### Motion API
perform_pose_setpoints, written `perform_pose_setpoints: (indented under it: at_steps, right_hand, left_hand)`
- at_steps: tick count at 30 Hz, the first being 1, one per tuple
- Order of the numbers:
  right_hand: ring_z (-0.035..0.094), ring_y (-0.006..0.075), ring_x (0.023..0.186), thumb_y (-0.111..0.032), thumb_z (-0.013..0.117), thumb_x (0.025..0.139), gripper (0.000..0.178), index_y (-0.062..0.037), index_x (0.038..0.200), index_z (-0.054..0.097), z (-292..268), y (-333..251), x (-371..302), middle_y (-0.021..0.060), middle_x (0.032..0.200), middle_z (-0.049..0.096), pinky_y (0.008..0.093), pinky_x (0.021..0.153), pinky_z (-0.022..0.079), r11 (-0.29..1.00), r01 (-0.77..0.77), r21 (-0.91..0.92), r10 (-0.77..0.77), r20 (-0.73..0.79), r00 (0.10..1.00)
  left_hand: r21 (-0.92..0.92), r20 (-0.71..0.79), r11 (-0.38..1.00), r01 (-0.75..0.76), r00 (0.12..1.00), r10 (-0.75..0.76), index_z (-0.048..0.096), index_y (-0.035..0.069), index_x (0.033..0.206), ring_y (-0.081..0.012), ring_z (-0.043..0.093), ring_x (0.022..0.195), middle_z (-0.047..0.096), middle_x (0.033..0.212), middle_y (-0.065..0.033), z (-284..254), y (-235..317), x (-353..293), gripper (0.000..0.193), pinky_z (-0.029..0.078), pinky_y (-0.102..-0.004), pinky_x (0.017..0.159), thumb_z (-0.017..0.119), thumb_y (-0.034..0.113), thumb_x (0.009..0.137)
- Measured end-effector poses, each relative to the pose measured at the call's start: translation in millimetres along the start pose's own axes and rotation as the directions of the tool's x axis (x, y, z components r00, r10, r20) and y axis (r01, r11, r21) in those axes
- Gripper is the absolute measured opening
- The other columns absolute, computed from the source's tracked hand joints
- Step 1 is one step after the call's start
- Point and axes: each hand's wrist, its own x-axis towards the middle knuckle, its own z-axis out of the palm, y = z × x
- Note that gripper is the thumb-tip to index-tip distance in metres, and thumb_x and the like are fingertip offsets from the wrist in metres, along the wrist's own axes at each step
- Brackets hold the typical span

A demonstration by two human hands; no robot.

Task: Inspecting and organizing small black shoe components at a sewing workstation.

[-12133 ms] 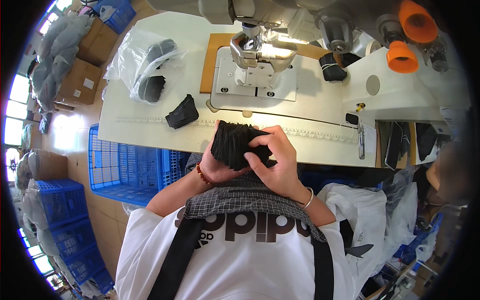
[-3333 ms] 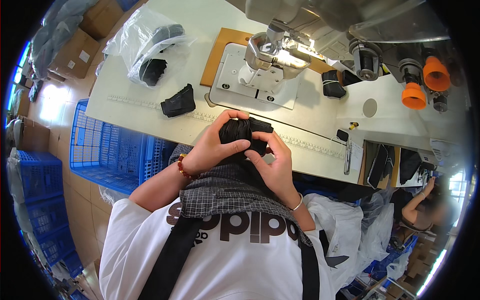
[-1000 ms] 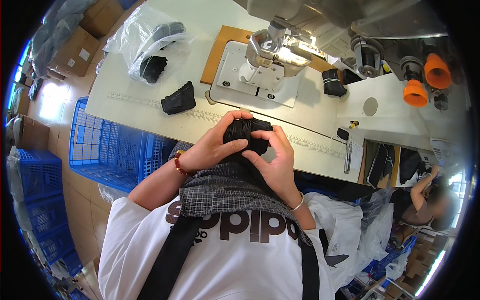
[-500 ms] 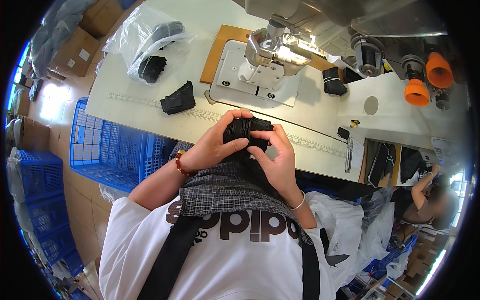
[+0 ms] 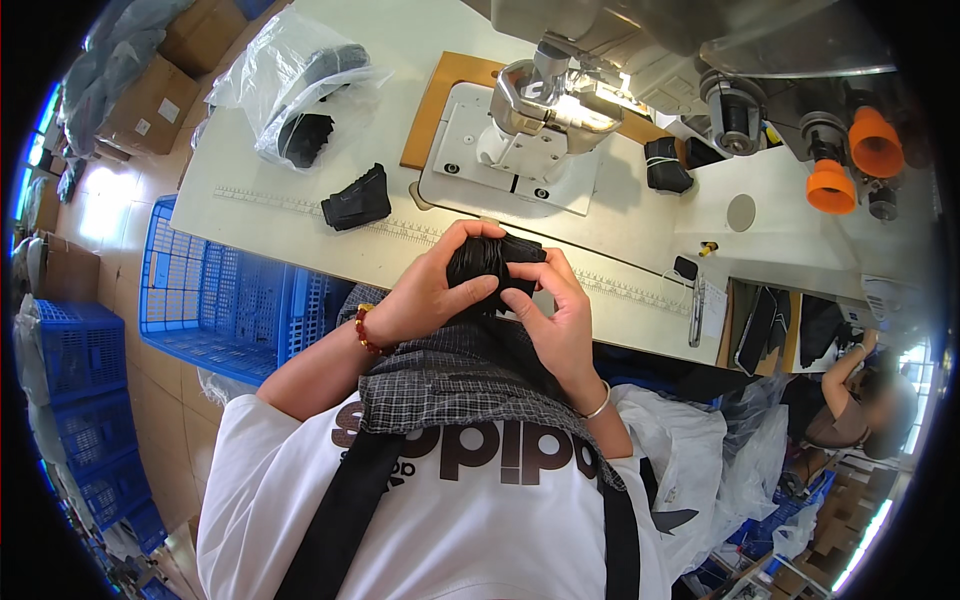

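Note:
Between my hands, at the table's front edge, is a stack of black fabric pieces (image 5: 477, 262). My left hand (image 5: 428, 285) is wrapped round its left side, thumb across the near face. On the right side my right hand (image 5: 552, 305) grips the stack with bent fingers and thumb. The undersides of the pieces are hidden by my hands. Another black fabric stack (image 5: 357, 198) lies on the table to the left. Beyond my hands stands a sewing machine (image 5: 545, 120) with a white bed plate.
A clear plastic bag (image 5: 290, 85) with black pieces lies at the far left. A tied black bundle (image 5: 667, 168) sits right of the machine. Tweezers (image 5: 697, 312) lie near the right edge. A blue basket (image 5: 215, 345) stands left below the table. A co-worker (image 5: 850, 405) is far right.
My right thumb and fingers have shifted slightly on the black stack. My left hand stays in nearly the same place.

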Motion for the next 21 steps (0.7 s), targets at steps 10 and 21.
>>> perform_pose_setpoints:
  at_steps: [10,21]
  right_hand:
    - [0.062,0.0225,0.088,0.001,0.067,0.086,0.020,0.0009,0.106,0.068,4,9,-2,0.0103,0.100,0.059,0.0298,0.076,0.050,0.998,0.009,-0.058,-0.012,-0.052,0.999]
    - [0.063,0.0277,0.085,-0.006,0.069,0.087,0.019,-0.0028,0.105,0.064,10,1,0,0.0138,0.099,0.063,0.0325,0.069,0.050,0.968,0.172,-0.184,-0.191,-0.091,0.977]
  left_hand:
    - [-0.129,0.029,0.990,0.053,0.998,-0.049,0.043,0.003,0.139,-0.0108,0.052,0.116,0.053,0.129,-0.0054,-3,-2,1,0.050,0.044,-0.0284,0.102,0.064,0.014,0.095]
    - [-0.083,-0.017,0.996,0.024,1.000,-0.025,0.044,0.003,0.138,-0.0120,0.052,0.117,0.052,0.131,-0.0059,0,-1,2,0.051,0.043,-0.0292,0.103,0.066,0.009,0.092]
